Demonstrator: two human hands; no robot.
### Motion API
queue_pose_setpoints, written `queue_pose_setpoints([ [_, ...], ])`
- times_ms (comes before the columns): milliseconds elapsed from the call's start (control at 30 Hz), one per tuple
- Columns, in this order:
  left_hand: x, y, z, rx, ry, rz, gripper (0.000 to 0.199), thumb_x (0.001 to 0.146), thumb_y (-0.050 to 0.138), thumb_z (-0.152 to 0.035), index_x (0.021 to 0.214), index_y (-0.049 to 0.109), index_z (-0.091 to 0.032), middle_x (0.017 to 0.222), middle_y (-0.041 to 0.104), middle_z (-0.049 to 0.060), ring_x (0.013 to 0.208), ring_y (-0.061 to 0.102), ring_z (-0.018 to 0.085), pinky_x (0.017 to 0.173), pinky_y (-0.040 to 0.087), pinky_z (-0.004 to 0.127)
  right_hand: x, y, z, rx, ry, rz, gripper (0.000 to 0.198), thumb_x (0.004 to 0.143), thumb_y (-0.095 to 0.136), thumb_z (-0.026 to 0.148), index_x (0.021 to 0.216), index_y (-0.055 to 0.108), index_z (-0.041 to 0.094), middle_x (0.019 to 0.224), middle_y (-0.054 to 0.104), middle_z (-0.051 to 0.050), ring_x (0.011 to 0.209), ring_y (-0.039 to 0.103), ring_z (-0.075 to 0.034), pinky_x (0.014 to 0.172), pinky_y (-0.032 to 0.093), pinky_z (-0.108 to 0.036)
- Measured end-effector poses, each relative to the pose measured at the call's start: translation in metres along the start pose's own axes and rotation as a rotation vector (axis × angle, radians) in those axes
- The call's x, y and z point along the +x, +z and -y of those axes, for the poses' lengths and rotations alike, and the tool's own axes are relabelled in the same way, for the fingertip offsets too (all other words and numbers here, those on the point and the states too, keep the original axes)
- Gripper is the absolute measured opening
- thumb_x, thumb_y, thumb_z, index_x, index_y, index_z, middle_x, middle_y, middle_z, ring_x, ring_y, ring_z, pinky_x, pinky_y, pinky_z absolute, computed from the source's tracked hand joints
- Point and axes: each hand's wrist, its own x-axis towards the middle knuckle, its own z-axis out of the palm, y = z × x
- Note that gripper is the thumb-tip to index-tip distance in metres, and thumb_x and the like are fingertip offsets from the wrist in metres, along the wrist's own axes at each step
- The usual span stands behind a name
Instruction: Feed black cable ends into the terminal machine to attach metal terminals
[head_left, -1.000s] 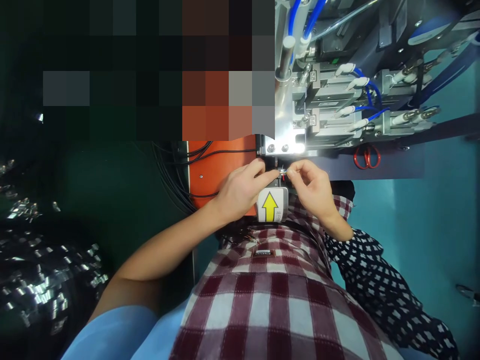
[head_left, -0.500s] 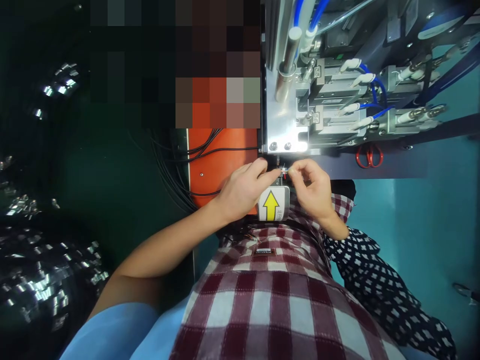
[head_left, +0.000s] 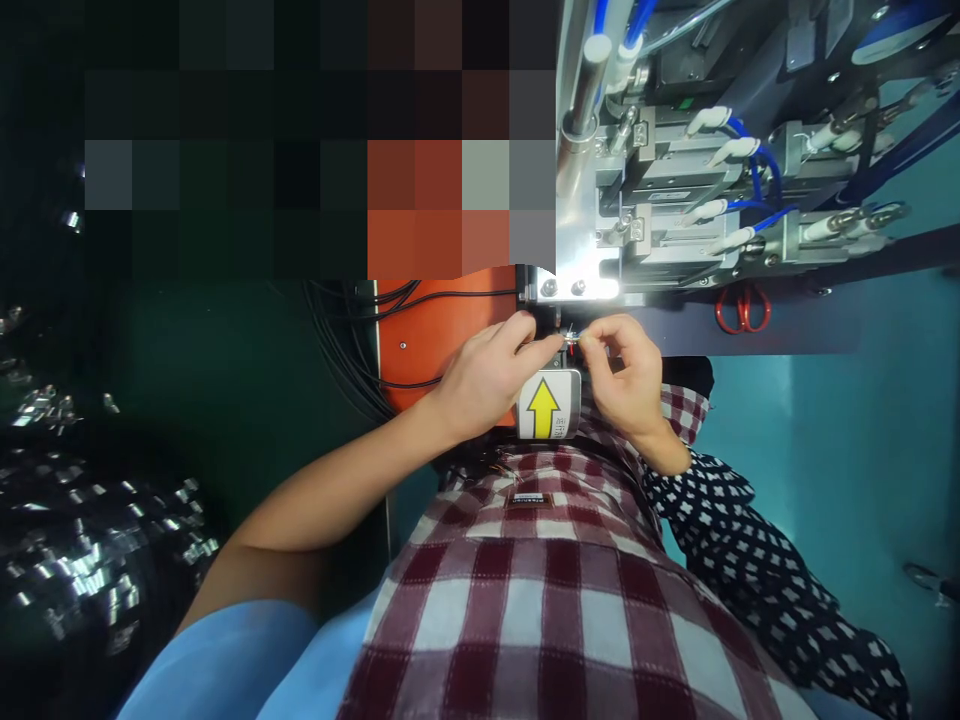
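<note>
A small bundle of fine wires (head_left: pixel 571 338), with a bit of red below, lies between my two hands. My right hand (head_left: pixel 628 372) pinches its right end between thumb and index finger. From the left, my left hand (head_left: pixel 491 378) reaches it with curled fingers and the thumb stretched to the wires' left end; what its fingertips hold is too small to make out. Just below is a machine part with a white label bearing a yellow arrow (head_left: pixel 543 408). A metal plate with two bolts (head_left: pixel 577 287) sits right above the fingertips.
Pneumatic cylinders (head_left: pixel 675 195) with blue hoses fill the upper right. Red-handled scissors (head_left: pixel 742 308) lie on the dark ledge. Black cables (head_left: pixel 349 350) run over the orange surface (head_left: pixel 420 345) at left. Shiny dark strips (head_left: pixel 90 560) are heaped at lower left. A pixelated area covers the upper left.
The view has shifted slightly, so the machine sits a little farther right. Both hands keep nearly the same pose at the wires.
</note>
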Motion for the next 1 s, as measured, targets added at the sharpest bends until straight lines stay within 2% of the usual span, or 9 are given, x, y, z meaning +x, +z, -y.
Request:
queue_pose_setpoints([
  [400,-0.0001,-0.0016,-0.0006,-0.029,-0.010,0.029,0.029,0.099,0.040,-0.018,0.115,0.064,-0.015,0.085,0.055,0.006,0.075,0.057,0.016,0.064,0.051,0.027,0.0005,0.0005,-0.0013,-0.022,-0.066,-0.010,0.011,0.092,0.054,0.019,0.081,0.056,0.023,0.079,0.060,-0.002,0.075,0.055,-0.017,0.070,0.046,-0.034],
  [667,-0.0001,-0.0014,-0.0013,-0.005,-0.022,0.037,0.031,0.099,0.039,-0.019,0.115,0.065,-0.016,0.085,0.057,0.006,0.075,0.057,0.016,0.064,0.052,0.027,-0.0018,-0.0012,0.0007,-0.020,0.062,0.025,0.008,0.092,0.055,0.023,0.084,0.058,0.022,0.080,0.060,-0.001,0.072,0.055,-0.016,0.071,0.047,-0.034],
  [867,-0.0001,0.0004,0.0004,-0.071,-0.034,0.014,0.031,0.099,0.037,-0.019,0.113,0.065,-0.018,0.086,0.055,0.006,0.077,0.057,0.016,0.066,0.053,0.027,-0.0026,-0.0031,-0.0026,0.045,0.104,0.054,0.010,0.093,0.056,0.027,0.085,0.060,0.022,0.081,0.061,-0.001,0.074,0.057,-0.017,0.073,0.049,-0.034],
  [1000,-0.0001,0.0022,0.0022,-0.122,-0.035,-0.014,0.030,0.099,0.038,-0.019,0.113,0.065,-0.018,0.086,0.055,0.005,0.079,0.058,0.015,0.068,0.054,0.026,-0.0032,-0.0012,-0.0043,0.063,0.100,0.021,0.010,0.093,0.057,0.028,0.085,0.060,0.022,0.082,0.062,-0.002,0.075,0.058,-0.017,0.074,0.050,-0.034],
])
